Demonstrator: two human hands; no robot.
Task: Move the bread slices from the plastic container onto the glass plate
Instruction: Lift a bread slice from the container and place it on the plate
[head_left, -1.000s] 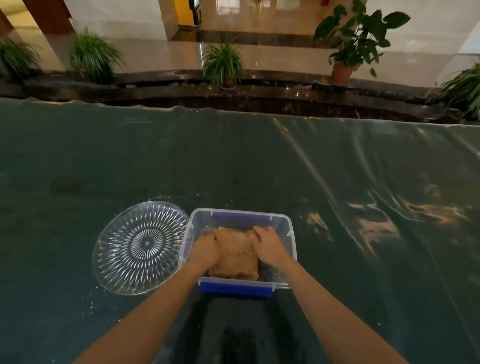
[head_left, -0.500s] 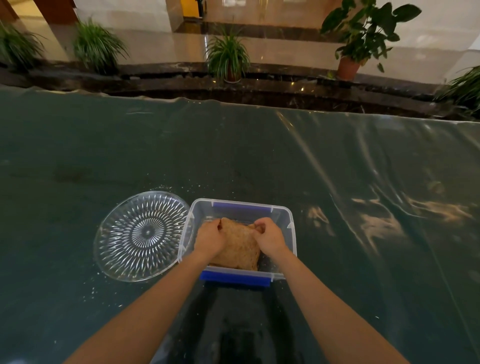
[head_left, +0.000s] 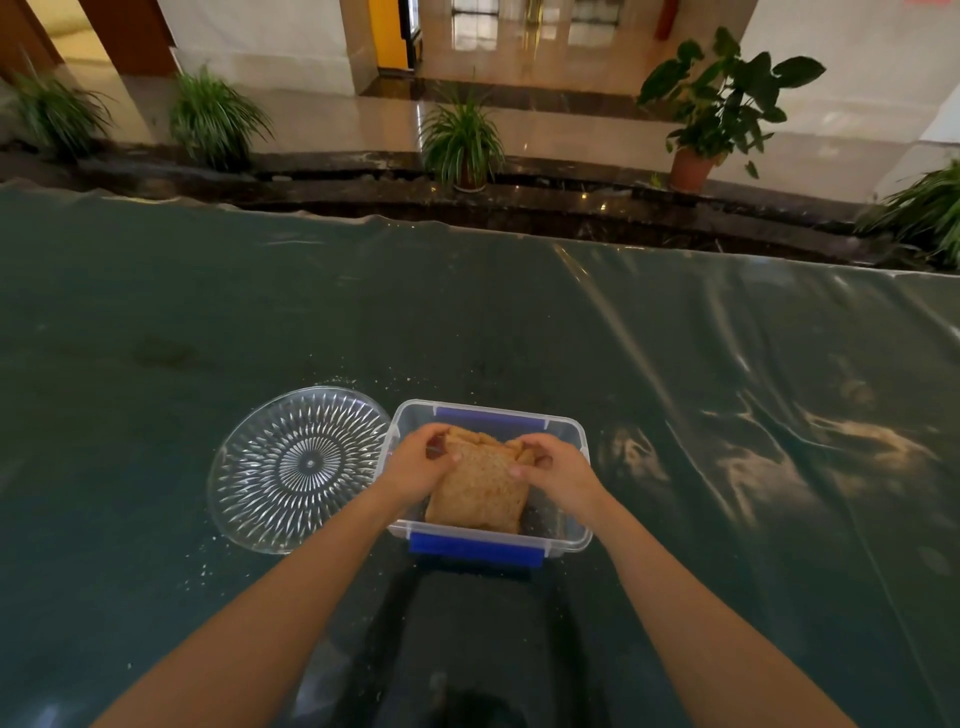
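Note:
A clear plastic container (head_left: 581, 447) with blue clips stands on the table in front of me. Brown bread slices (head_left: 480, 486) lie stacked inside it. My left hand (head_left: 415, 465) pinches the far left corner of the top slice, and my right hand (head_left: 556, 470) pinches the far right corner. The far edge of that slice is lifted and curled toward me. A patterned glass plate (head_left: 298, 467) sits empty just left of the container, touching its wall.
The table is covered with a dark green plastic sheet (head_left: 675, 389), wrinkled on the right. Crumbs lie scattered around the plate. Beyond the table's far edge are a dark ledge and several potted plants (head_left: 462, 140).
Both hands slid from the slice's sides to its far corners and closed on them. The far edge of the top slice has come up off the stack.

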